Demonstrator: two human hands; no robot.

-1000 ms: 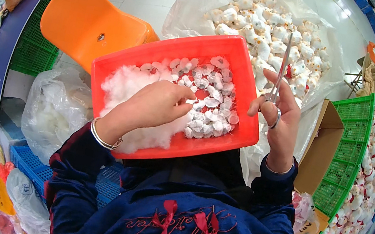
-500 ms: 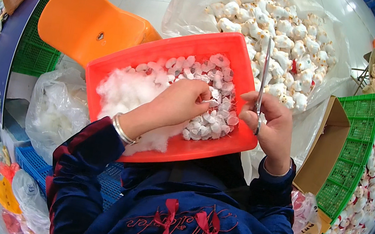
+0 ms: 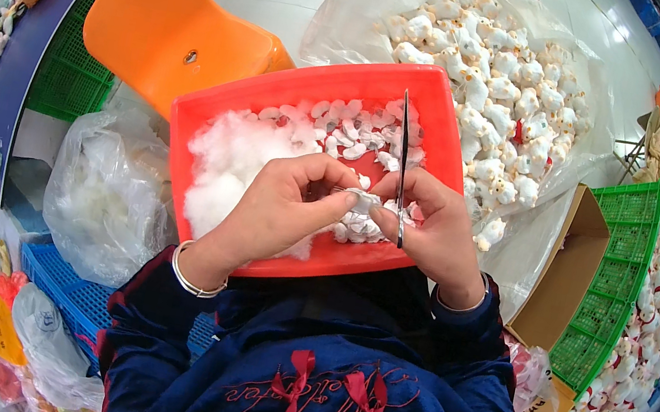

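Above the red plastic tub point(image 3: 237, 84), both hands meet at one small white fabric piece point(image 3: 365, 202). My left hand point(image 3: 283, 198) is closed, pinching the piece between thumb and fingertips. My right hand point(image 3: 433, 224) is closed too: long, slim metal forceps point(image 3: 403, 153) stand up from it, pointing away from me, while its thumb and finger touch the piece's right side. Fluffy white stuffing point(image 3: 229, 153) fills the tub's left part. Several similar white pieces point(image 3: 360, 136) lie loose along the far side and under my hands, partly hidden by them.
An orange chair point(image 3: 176, 29) stands beyond the tub at left. A clear plastic sheet point(image 3: 353, 25) carries many small white stuffed toys point(image 3: 501, 86). To the right are an open cardboard box point(image 3: 565, 274) and a green crate point(image 3: 612, 282); at left, a clear bag point(image 3: 111, 194) and a blue crate point(image 3: 67, 292).
My hands have come together over the tub, the right moving left with the forceps. The fabric piece, in my left hand before, is now between both hands. The whole view has shifted slightly.
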